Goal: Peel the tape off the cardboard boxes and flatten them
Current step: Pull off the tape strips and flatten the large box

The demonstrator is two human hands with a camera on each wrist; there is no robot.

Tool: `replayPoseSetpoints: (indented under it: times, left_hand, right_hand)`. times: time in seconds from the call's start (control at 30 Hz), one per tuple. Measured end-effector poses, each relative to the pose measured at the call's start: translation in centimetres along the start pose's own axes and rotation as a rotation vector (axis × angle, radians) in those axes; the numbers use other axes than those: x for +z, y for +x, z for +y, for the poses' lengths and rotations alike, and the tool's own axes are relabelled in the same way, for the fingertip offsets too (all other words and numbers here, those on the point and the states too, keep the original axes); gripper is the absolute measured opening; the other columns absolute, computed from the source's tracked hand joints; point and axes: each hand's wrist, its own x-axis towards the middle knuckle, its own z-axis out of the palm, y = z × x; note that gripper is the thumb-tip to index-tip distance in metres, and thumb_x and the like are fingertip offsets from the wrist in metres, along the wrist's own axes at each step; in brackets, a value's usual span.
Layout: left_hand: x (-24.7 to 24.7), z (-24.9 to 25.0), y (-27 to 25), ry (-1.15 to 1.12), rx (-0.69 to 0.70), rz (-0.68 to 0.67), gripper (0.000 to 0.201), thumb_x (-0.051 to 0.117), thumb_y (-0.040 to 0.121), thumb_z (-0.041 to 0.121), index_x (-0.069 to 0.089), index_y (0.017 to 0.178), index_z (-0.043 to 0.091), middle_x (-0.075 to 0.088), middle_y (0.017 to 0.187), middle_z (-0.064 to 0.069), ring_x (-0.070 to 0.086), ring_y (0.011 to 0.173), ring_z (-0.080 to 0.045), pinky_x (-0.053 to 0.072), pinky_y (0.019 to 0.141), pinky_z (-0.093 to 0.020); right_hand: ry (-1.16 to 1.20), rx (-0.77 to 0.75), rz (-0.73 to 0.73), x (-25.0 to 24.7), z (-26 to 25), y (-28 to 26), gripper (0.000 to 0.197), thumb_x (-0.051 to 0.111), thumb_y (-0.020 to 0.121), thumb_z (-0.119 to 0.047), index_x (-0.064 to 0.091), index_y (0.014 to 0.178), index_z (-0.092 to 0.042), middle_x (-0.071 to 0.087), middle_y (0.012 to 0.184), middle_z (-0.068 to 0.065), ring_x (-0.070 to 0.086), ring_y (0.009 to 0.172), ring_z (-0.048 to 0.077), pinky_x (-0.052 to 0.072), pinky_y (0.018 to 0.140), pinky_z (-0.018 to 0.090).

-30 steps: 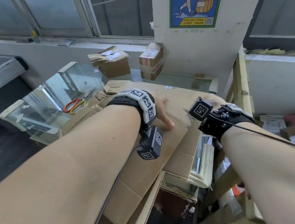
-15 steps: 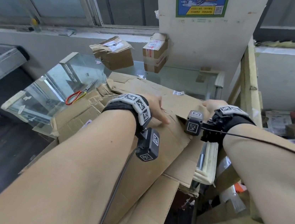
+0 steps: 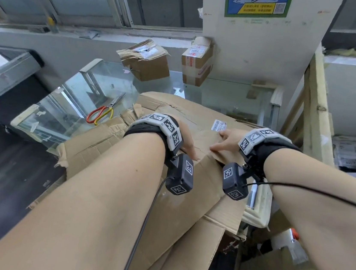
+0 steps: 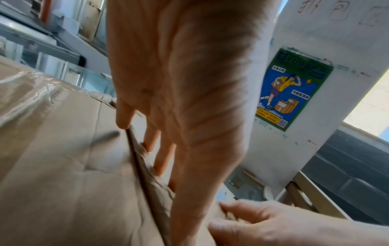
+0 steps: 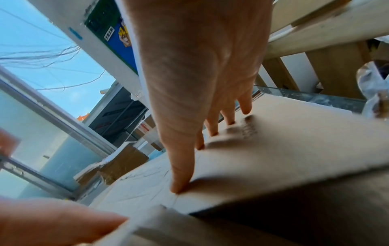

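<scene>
The large flattened cardboard box (image 3: 189,181) lies across the near end of the glass table (image 3: 102,85), its near part hanging over the edge toward the person. A white label (image 3: 219,125) sits on its far right area, and a strip of clear tape (image 4: 31,93) glints on the panel left of the left hand. The left hand (image 3: 185,138) lies on the middle of the cardboard with its fingers (image 4: 126,116) extended, the tips against a raised fold edge; it presses and grips nothing. The right hand (image 3: 228,138) is just to the right, fingers (image 5: 179,179) straight and spread, tips pushing down on a cardboard flap beside the label. Left of the box, red and yellow scissors (image 3: 104,110) rest on the glass. At the far side stand two small boxes: a torn box (image 3: 145,61) and, right of it, a taped box (image 3: 195,65) against the white pillar (image 3: 261,51), which carries a poster (image 3: 258,1). A wooden frame (image 3: 314,111) rises at the right.
</scene>
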Motion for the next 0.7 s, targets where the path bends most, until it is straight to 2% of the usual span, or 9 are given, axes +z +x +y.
replayPoseSetpoints:
  times: [0.13,0.2,0.3,0.4,0.5,0.57,0.63,0.67,0.7]
  left_hand:
    - [0.8,-0.3,-0.4,-0.012,0.011,-0.026,0.061,0.058,0.094,0.039,0.039,0.146,0.013,0.047,0.133,-0.001,0.044,0.119,-0.019,0.033,0.103,-0.031]
    - [1.2,-0.8,-0.6,-0.035,0.050,0.013,0.060,0.056,0.096,0.031,0.033,0.149,0.012,0.040,0.147,-0.007,0.039,0.133,-0.024,0.033,0.104,-0.029]
    - [1.6,-2.2,-0.8,-0.071,0.067,0.110,0.071,0.063,0.091,0.019,0.027,0.152,0.021,0.032,0.154,-0.002,0.034,0.139,-0.022,0.033,0.103,-0.026]
    - [1.7,-3.4,-1.0,-0.079,0.033,0.212,0.080,0.074,0.080,0.014,0.033,0.149,0.020,0.029,0.153,-0.003,0.039,0.134,-0.026,0.040,0.100,-0.032]
    - [2.3,-3.9,-1.4,-0.067,-0.067,0.345,0.084,0.085,0.068,0.030,0.043,0.139,0.014,0.022,0.149,-0.010,0.037,0.132,-0.031,0.038,0.107,-0.044]
    - [3.0,-4.5,-0.9,-0.085,-0.189,0.416,0.095,0.086,0.059,0.050,0.043,0.135,0.013,0.024,0.146,-0.012,0.031,0.134,-0.034,0.034,0.108,-0.050]
    - [3.7,-5.8,1.9,-0.125,-0.263,0.439,0.124,0.076,0.037,0.080,0.040,0.138,0.018,0.030,0.148,-0.010,0.033,0.135,-0.036,0.032,0.108,-0.053]
    - [4.1,-6.8,5.0,-0.164,-0.239,0.443,0.138,0.067,0.022,0.091,0.041,0.139,0.023,0.037,0.148,-0.008,0.037,0.134,-0.033,0.033,0.108,-0.052]
    - [4.8,-7.7,7.9,-0.180,-0.192,0.462,0.145,0.061,0.015,0.095,0.041,0.140,0.026,0.042,0.147,-0.007,0.040,0.133,-0.031,0.034,0.109,-0.052]
  right_hand:
    - [-0.031,-0.010,0.003,1.1,-0.4,0.2,0.071,0.050,0.088,-0.059,0.038,0.144,-0.017,0.042,0.145,0.007,0.042,0.130,0.027,0.031,0.106,0.034]
    - [-0.040,-0.008,0.004,1.2,-0.7,-0.1,0.065,0.050,0.089,-0.058,0.045,0.137,-0.014,0.049,0.138,0.009,0.048,0.123,0.027,0.035,0.098,0.032]
    - [-0.068,-0.034,0.006,0.3,-1.7,-0.8,0.055,0.051,0.091,-0.051,0.051,0.128,-0.010,0.056,0.128,0.011,0.053,0.114,0.027,0.038,0.089,0.030]
    - [-0.129,-0.122,0.027,-0.7,-3.3,-2.0,0.052,0.055,0.093,-0.034,0.042,0.139,-0.014,0.050,0.137,0.010,0.050,0.121,0.026,0.042,0.100,0.034]
    - [-0.146,-0.235,0.031,-0.7,-5.4,-4.3,0.053,0.056,0.092,-0.023,0.040,0.142,-0.022,0.047,0.141,0.003,0.049,0.124,0.023,0.041,0.104,0.037]
    - [-0.191,-0.271,0.011,0.0,-6.7,-5.4,0.040,0.059,0.089,-0.022,0.053,0.128,-0.019,0.055,0.130,0.005,0.054,0.115,0.024,0.045,0.098,0.036]
    - [-0.215,-0.269,0.027,1.2,-7.6,-6.2,0.032,0.063,0.086,-0.027,0.057,0.113,-0.011,0.060,0.121,0.010,0.056,0.108,0.026,0.046,0.091,0.033]
    - [-0.201,-0.259,0.049,1.7,-8.0,-6.4,0.039,0.066,0.084,-0.031,0.056,0.114,-0.009,0.060,0.120,0.011,0.056,0.108,0.026,0.046,0.091,0.034]
    - [-0.181,-0.231,0.070,2.2,-8.2,-6.6,0.048,0.070,0.081,-0.037,0.055,0.118,-0.009,0.060,0.120,0.011,0.056,0.108,0.026,0.046,0.093,0.035]
